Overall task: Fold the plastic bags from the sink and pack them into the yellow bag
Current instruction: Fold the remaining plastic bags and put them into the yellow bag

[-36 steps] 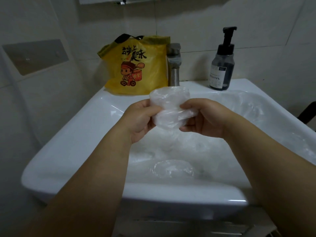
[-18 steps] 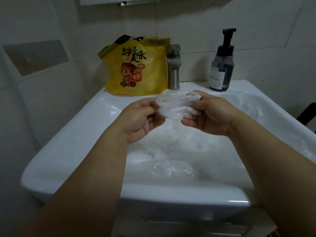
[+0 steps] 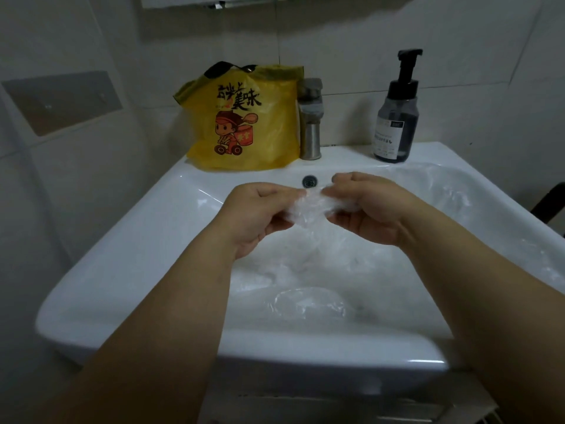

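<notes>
Up on the far ledge of the white ceramic sink [image 3: 122, 255], left of centre, sits the yellow plastic bag with a cartoon delivery rider and black lettering [image 3: 263, 130]. It's upright but a bit slumped, with black handles poking out the top. The brushed metal tap [image 3: 310, 117] is crammed right against its right side. Further right on the same ledge stands a dark smoky pump bottle with a black nozzle [image 3: 396, 117]. The round dark overflow hole [image 3: 309, 181] shows on the far basin wall, peeking through between the two hands from this angle. The left wall has a grey rectangular panel [image 3: 61, 101] set in the tiles. Something dark [image 3: 550, 203] pokes in at the right edge, can't tell what it is. Both forearms come in from the near side and cover a fair chunk of the near rim.

As for the bag being worked on, a small clear crinkly plastic bag [image 3: 308, 206] is held up over the middle of the basin, scrunched into a short wad stretched between the hands. The left hand [image 3: 256, 212] pinches its left end with curled fingers. The right hand [image 3: 367, 206] has its fingers curled round the right end. Below them, more clear plastic bags [image 3: 308, 304] lie in the basin as a hazy crumpled heap, with one roundish clump close to the near wall and film running up the right side.
</notes>
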The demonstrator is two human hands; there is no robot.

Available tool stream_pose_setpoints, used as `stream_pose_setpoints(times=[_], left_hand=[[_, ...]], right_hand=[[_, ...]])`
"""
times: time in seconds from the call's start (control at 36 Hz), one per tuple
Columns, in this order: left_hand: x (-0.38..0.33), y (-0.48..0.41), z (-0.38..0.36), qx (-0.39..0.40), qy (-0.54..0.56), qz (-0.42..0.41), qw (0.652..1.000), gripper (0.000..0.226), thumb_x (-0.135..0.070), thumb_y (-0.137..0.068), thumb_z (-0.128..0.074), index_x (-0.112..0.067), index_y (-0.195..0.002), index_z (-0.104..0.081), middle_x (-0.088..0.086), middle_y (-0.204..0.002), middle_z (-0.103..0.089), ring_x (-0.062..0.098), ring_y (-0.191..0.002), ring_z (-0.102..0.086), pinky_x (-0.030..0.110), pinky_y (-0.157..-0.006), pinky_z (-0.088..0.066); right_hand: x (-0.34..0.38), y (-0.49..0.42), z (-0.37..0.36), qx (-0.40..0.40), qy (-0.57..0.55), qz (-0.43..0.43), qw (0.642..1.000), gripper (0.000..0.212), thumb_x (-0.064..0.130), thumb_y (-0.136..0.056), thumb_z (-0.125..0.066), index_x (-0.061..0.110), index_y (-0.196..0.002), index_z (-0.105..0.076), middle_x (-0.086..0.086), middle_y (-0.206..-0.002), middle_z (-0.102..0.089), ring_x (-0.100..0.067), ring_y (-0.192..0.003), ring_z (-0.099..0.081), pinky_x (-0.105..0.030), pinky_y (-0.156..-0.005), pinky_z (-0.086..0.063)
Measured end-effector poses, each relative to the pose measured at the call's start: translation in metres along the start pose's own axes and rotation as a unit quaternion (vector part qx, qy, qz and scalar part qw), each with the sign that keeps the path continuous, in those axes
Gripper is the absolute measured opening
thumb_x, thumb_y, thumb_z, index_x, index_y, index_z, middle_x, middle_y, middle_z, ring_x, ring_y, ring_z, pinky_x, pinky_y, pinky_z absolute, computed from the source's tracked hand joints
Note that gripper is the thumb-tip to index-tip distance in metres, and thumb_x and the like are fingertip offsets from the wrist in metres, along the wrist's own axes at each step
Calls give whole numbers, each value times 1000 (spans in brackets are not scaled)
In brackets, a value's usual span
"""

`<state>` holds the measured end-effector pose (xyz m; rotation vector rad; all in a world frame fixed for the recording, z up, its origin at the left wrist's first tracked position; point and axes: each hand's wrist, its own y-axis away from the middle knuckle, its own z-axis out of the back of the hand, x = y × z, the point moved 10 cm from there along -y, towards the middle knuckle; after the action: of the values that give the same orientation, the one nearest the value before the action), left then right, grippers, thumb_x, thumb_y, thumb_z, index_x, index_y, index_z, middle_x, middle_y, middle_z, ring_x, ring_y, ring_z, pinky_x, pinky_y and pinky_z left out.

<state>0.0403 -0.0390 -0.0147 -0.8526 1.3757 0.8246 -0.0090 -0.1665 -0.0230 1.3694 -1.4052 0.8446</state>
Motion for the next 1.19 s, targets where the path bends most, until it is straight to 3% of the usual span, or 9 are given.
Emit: stream_pose_setpoints(times=[0.08, 0.14, 0.25, 0.44, 0.58, 0.67, 0.81, 1.08, 1.19], left_hand=[[-2, -1, 2, -8, -2, -14, 1000, 13, -1, -83, -68, -14, -81, -71, -2, -75, -71, 8, -68, -66, 18, -63, -56], [-2, -1, 3, -16, 0, -17, 1000, 17, 0, -81, -71, -14, -91, -69, 3, -87, -69, 11, -73, -67, 20, -66, -57], [5, -1, -3, 19, -23, 10, 999, 40, -1, -80, -72, -18, -113, -58, 13, -102, -68, 19, -82, -69, 25, -69, -58], [23, 7, -28, 134, -125, 60, 981, 14, -17, -85, -71, -17, -99, -71, -3, -82, -73, 9, -77, -69, 23, -67, -53], [15, -3, -17, 67, -21, 34, 997, 14, -12, -89, -65, -15, -102, -69, 3, -95, -74, 15, -89, -70, 25, -76, -56], [10, -9, -6, 4, 45, 11, 999, 13, -9, -89, -63, -15, -100, -68, 5, -99, -73, 17, -93, -70, 27, -80, -56], [11, -14, 7, -49, 93, 0, 994, 12, -12, -90, -65, -13, -101, -67, 6, -100, -74, 20, -98, -69, 34, -91, -53], [7, -12, -1, -26, 145, -7, 989, 17, -14, -91, -63, -11, -108, -63, 9, -107, -72, 22, -106, -67, 36, -97, -50], [18, -4, -30, 91, 97, 62, 989, 56, -45, -76, -69, -11, -120, -62, 12, -108, -70, 25, -107, -65, 38, -97, -50]], right_hand=[[0, -4, 9, -35, -68, 7, 997, 57, -13, -84, -56, 9, -135, -40, -17, -116, -53, -26, -92, -64, -28, -72, -58], [2, -4, 10, -45, -102, 17, 994, 71, -17, -83, -55, 7, -145, -30, -18, -117, -51, -32, -99, -63, -33, -76, -59], [13, -1, 16, -78, -80, 76, 991, 78, -15, -81, -60, 11, -147, -27, -11, -99, -52, -32, -99, -63, -38, -85, -56], [15, 1, -4, -32, 123, 111, 986, 89, -5, -77, -72, 20, -148, -24, -14, -109, -61, -29, -102, -65, -43, -92, -53], [2, -6, -4, -8, 71, 52, 996, 101, 46, -66, -75, 23, -149, -22, -10, -133, -51, -32, -120, -52, -43, -93, -50], [-23, 0, -26, 82, 155, -45, 984, 81, 57, -67, -67, 9, -131, -50, -12, -121, -55, -28, -104, -58, -37, -80, -55], [-24, 0, -31, 82, 139, -22, 987, 26, 23, -97, -53, -2, -102, -61, -10, -81, -61, -15, -65, -56, -24, -60, -54], [-16, -2, -32, 50, 100, 26, 993, 27, 21, -98, -51, -3, -108, -59, -8, -79, -55, -13, -59, -52, -21, -52, -50], [-10, -1, -32, 37, 106, 55, 992, 23, 16, -100, -47, -1, -93, -61, -14, -78, -55, -21, -63, -52, -21, -52, -46]])
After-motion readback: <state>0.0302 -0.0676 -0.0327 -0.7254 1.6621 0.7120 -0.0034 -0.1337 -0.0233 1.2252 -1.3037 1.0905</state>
